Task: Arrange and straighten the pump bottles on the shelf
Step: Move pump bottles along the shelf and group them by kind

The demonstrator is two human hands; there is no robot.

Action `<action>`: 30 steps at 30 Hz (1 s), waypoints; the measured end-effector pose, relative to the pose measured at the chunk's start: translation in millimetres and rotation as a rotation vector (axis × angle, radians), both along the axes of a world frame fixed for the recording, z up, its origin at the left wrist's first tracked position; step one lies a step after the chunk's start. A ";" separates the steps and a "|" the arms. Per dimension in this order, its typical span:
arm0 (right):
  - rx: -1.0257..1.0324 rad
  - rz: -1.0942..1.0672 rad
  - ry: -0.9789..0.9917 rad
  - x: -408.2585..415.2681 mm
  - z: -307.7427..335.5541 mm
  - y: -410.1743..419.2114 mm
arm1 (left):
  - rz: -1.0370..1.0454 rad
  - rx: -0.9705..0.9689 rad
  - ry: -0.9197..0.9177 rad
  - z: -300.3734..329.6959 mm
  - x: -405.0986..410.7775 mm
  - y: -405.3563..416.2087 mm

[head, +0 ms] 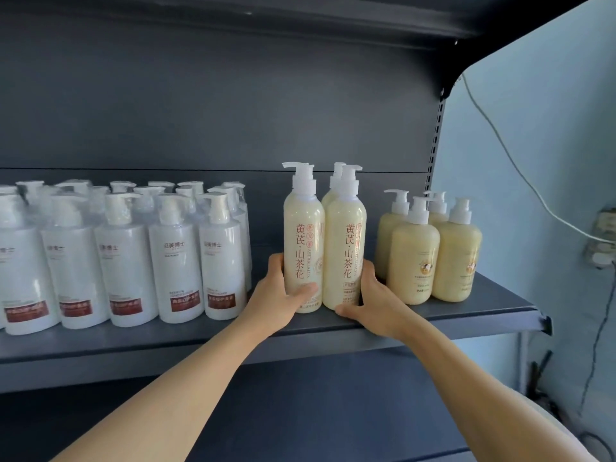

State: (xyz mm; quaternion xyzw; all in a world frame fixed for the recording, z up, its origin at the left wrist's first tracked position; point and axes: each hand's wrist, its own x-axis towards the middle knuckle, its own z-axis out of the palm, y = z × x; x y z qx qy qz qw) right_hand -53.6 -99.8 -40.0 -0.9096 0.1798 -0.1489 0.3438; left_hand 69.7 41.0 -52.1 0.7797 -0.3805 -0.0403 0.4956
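Two tall cream pump bottles with red lettering stand upright side by side on the dark grey shelf (pixel 466 315), with a third behind them. My left hand (pixel 280 295) grips the lower part of the left tall bottle (pixel 303 228), thumb across its front. My right hand (pixel 370 298) wraps the base of the right tall bottle (pixel 345 238) from the right, thumb at its bottom edge. Both pump heads point left.
Several white pump bottles (pixel 126 255) wrapped in clear film fill the shelf's left side. Several shorter yellow pump bottles (pixel 430 251) stand in a cluster at the right. The shelf's right end (pixel 543 321) meets a pale wall with a white cable (pixel 520 168).
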 end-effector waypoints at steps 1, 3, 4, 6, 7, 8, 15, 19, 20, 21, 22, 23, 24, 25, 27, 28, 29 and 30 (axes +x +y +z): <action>-0.002 -0.002 -0.003 0.6 -1.2 -0.8 | -0.005 -0.010 0.000 -0.6 0.5 -0.5; -0.005 -0.002 -0.010 2.0 -3.0 -2.0 | -0.013 -0.021 0.001 -1.4 0.5 -0.7; -0.005 -0.004 -0.013 2.7 -4.1 -2.7 | -0.015 -0.022 0.001 -1.7 0.4 -0.9; -0.009 -0.008 -0.024 4.1 -5.9 -3.5 | -0.016 -0.022 -0.006 -1.9 0.1 -1.1; -0.010 -0.008 -0.029 4.8 -6.4 -3.7 | -0.017 -0.018 -0.011 -1.4 -0.6 -1.2; -0.007 -0.009 -0.030 5.8 -7.1 -3.9 | -0.017 -0.012 -0.014 -1.3 -1.0 -1.1; -0.029 -0.014 -0.052 5.0 -10.1 -4.6 | 0.006 0.037 -0.010 0.6 -5.8 0.0; -0.028 -0.016 -0.154 -9.7 -7.7 -1.6 | 0.068 -0.030 -0.036 2.4 -27.9 0.8; -0.062 -0.048 -0.200 -16.2 -6.8 -2.8 | 0.124 -0.099 -0.076 1.9 -36.1 -0.3; -0.098 -0.084 -0.247 -24.5 -5.4 -4.7 | 0.198 -0.165 -0.141 1.5 -45.0 -1.7; -0.132 -0.120 -0.300 -33.4 -3.7 -8.0 | 0.280 -0.211 -0.231 1.0 -52.9 -3.7; -0.166 -0.152 -0.358 -42.7 -1.6 -12.6 | 0.351 -0.238 -0.335 0.6 -59.8 -6.8; -0.202 -0.185 -0.415 -52.2 0.7 -18.1 | 0.394 -0.258 -0.432 0.2 -65.9 -10.7; -0.234 -0.222 -0.471 -61.8 3.0 -24.8 | 0.400 -0.274 -0.514 0.6 -72.6 -16.0; -0.270 -0.313 -0.568 -78.7 5.3 -41.5 | 0.338 -0.270 -0.614 1.0 -87.7 -30.8; -0.267 -0.367 -0.604 -86.3 5.6 -51.0 | 0.294 -0.249 -0.621 1.0 -96.0 -39.8; -0.247 -0.420 -0.627 -92.9 4.7 -61.2 | 0.248 -0.222 -0.599 0.2 -104.6 -49.4; -0.220 -0.461 -0.630 -98.0 2.7 -72.6 | 0.202 -0.195 -0.561 -1.8 -111.6 -59.6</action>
